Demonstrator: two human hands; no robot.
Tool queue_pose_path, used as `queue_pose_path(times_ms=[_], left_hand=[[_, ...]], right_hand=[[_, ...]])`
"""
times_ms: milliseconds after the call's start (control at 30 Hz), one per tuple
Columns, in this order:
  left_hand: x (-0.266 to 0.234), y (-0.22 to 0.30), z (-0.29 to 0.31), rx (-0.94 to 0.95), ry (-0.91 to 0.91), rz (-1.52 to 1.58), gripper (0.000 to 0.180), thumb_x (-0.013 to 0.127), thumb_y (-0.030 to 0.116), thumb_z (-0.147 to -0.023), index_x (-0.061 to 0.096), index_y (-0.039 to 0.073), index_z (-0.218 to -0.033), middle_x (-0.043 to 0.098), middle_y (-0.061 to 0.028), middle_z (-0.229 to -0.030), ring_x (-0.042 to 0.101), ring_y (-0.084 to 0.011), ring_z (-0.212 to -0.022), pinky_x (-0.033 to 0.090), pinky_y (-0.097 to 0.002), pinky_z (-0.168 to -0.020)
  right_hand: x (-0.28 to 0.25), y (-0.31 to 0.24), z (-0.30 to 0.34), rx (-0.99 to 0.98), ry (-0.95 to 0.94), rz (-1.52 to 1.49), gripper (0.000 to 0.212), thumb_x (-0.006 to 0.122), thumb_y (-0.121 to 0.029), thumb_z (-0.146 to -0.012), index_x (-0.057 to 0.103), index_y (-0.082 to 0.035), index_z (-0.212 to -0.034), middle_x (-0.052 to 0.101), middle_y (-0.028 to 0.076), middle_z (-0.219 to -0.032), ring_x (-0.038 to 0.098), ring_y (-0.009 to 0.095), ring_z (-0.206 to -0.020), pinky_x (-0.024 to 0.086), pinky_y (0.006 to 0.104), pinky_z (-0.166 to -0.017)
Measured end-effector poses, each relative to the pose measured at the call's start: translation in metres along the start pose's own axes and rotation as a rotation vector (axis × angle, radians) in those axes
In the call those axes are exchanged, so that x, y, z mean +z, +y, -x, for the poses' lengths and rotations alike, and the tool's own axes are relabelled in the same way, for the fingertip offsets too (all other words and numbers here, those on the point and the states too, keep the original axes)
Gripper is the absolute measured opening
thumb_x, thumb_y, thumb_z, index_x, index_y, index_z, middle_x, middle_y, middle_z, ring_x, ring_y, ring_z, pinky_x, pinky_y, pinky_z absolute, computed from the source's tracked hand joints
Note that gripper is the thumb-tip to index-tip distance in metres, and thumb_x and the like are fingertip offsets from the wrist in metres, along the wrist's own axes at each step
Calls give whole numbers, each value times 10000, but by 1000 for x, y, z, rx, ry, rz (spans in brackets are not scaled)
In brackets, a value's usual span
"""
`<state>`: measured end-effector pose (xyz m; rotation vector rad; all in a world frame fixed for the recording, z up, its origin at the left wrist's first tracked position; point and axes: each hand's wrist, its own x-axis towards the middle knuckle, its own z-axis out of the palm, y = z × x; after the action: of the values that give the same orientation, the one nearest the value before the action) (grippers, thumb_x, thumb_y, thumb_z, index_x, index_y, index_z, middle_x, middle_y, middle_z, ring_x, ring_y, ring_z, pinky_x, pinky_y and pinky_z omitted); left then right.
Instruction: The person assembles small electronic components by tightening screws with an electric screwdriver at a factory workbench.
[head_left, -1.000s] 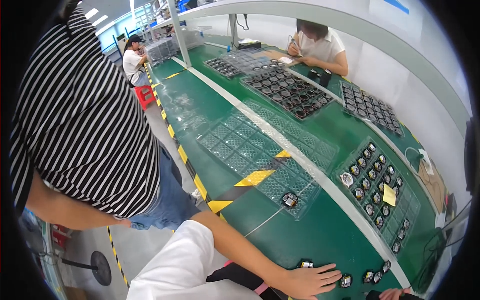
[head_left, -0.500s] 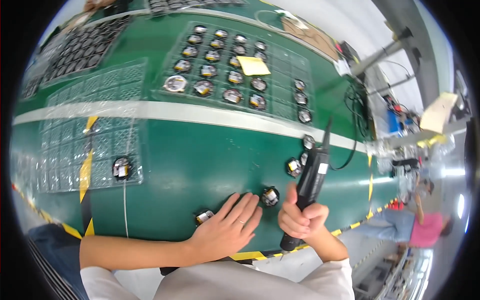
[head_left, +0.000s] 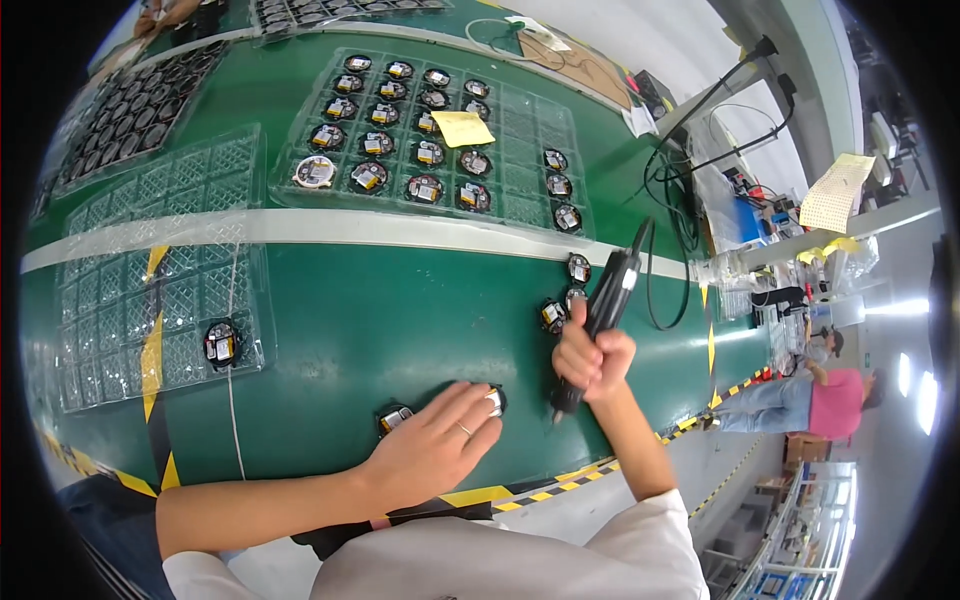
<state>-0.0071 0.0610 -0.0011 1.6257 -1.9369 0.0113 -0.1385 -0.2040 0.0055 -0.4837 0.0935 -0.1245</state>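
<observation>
My right hand (head_left: 592,362) is wrapped round a black electric screwdriver (head_left: 612,290). The tool tilts, its cord end up and away from me and its bit end pointing down over the green table, apart from any part. My left hand (head_left: 435,440) lies palm down near the table's front edge with its fingers stretched out. Its fingertips reach a small round electronic module (head_left: 496,400), which they partly cover. Close to the left side of that hand lies a second round module (head_left: 393,418), partly hidden behind it. Beyond the screwdriver sits a small cluster of similar modules (head_left: 553,315).
A clear plastic tray (head_left: 520,125) at the back holds many round modules and a yellow paper note (head_left: 462,128). At left, another clear tray (head_left: 120,330) carries one module (head_left: 221,343). Dark-filled trays (head_left: 145,110) stand far left. A black cable (head_left: 655,300) runs behind the screwdriver.
My left fingers have come onto the round module that lay apart to their right. The screwdriver's bit end has moved from near the table's front edge to farther over the table. The whole view has shifted.
</observation>
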Motion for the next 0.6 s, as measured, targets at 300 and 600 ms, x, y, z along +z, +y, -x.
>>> queue_pose_path(times_ms=[300, 600], left_hand=[[-4, -15, -16, -301, 48, 161, 547, 839, 333, -756, 607, 66, -1173, 507, -132, -1221, 493, -356, -1219, 413, -505, -1077], [-7, -15, -15, -385, 71, 284, 571, 863, 288, -713, 587, 37, -1145, 503, -120, -1256, 488, -332, -1261, 428, -468, -1052]], right_hand=[[74, -27, -47, -463, -245, 351, 331, 550, -57, -882, 446, -1, -1191, 455, 34, -616, 414, 126, -396, 417, 303, -384], [67, 20, -28, -625, -53, 870, 315, 652, -95, -942, 405, -48, -1131, 480, 15, -617, 450, 124, -418, 447, 310, -415]])
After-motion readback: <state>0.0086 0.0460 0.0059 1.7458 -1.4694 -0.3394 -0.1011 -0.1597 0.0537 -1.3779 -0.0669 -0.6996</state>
